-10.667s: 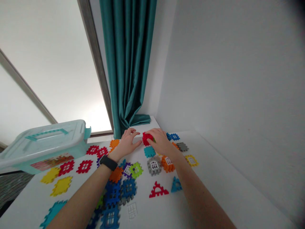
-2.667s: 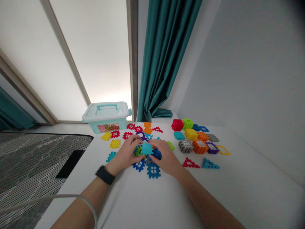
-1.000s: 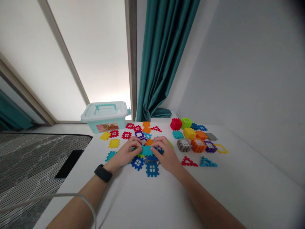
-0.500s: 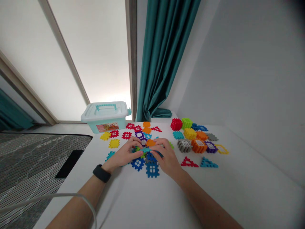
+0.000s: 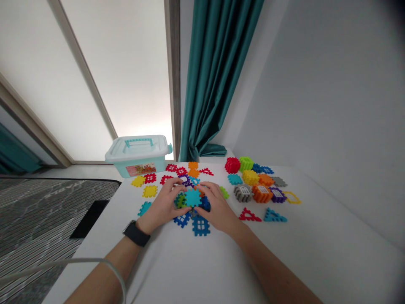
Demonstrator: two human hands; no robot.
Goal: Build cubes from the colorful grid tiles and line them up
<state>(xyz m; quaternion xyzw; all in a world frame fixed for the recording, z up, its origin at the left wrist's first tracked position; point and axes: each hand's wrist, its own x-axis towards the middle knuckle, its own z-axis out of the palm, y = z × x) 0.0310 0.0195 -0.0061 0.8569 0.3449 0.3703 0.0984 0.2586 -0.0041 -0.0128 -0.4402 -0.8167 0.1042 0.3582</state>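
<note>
A light-blue notched plastic tile [image 5: 193, 197] faces me at the middle of the table, held between both hands. My left hand [image 5: 166, 202], a dark watch on its wrist, is closed on the tile's left side with the thumb at its lower edge. My right hand [image 5: 217, 207] grips the right side, its thumb low as well. Just left of the tile a green piece [image 5: 181, 200] shows; whether it is joined to the tile I cannot tell. Dark-blue window tiles [image 5: 201, 226] lie right below the hands. An orange piece behind the tile is mostly hidden.
Red, yellow, orange and purple tiles lie beyond my hands. On the right stand sorted stacks, among them an orange stack [image 5: 262, 194] and a grey stack [image 5: 243, 193], near red [image 5: 249, 215] and blue triangles [image 5: 274, 215]. A lidded box [image 5: 139, 156] sits back left. A white cable [image 5: 79, 259] crosses my left forearm.
The light-blue tile has turned from nearly edge-on to facing me. My hands have shifted around it, with the thumbs now along its lower edge.
</note>
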